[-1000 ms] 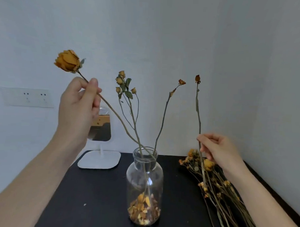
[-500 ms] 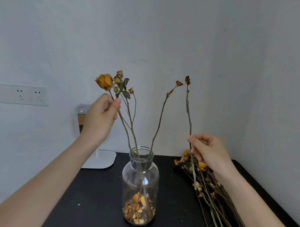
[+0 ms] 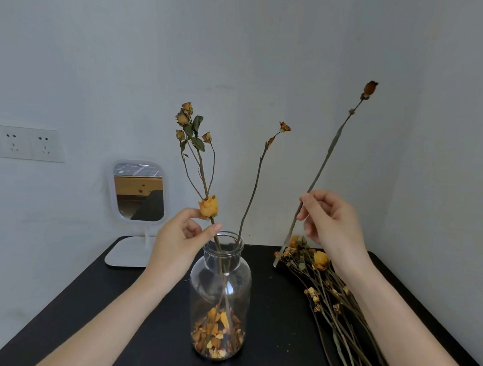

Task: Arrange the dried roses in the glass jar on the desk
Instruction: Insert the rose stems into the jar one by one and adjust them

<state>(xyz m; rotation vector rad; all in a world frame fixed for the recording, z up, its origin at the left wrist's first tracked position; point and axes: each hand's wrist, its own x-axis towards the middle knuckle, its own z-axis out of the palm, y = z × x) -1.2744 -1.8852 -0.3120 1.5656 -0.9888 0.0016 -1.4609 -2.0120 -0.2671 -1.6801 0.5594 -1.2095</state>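
Observation:
A clear glass jar (image 3: 220, 280) stands in the middle of the black desk (image 3: 153, 325), with dried petals at its bottom. Two dried rose stems rise from it: a branched one with small buds (image 3: 191, 129) and a thin one with a reddish bud (image 3: 284, 127). My left hand (image 3: 178, 235) pinches the stem of an orange rose (image 3: 208, 206) just above the jar's mouth; the stem runs down into the jar. My right hand (image 3: 332, 221) holds a long bare stem with a brown bud (image 3: 370, 88), tilted up to the right, its lower end near the desk.
A bundle of dried roses (image 3: 337, 304) lies on the desk at the right. A small white mirror on a stand (image 3: 138, 191) sits at the back left. A wall socket plate (image 3: 27, 143) is on the left wall. Walls close the back and right.
My left hand has lowered the orange rose, so its stem now reaches deep into the jar. My right hand has lifted and tilted its long stem to the right.

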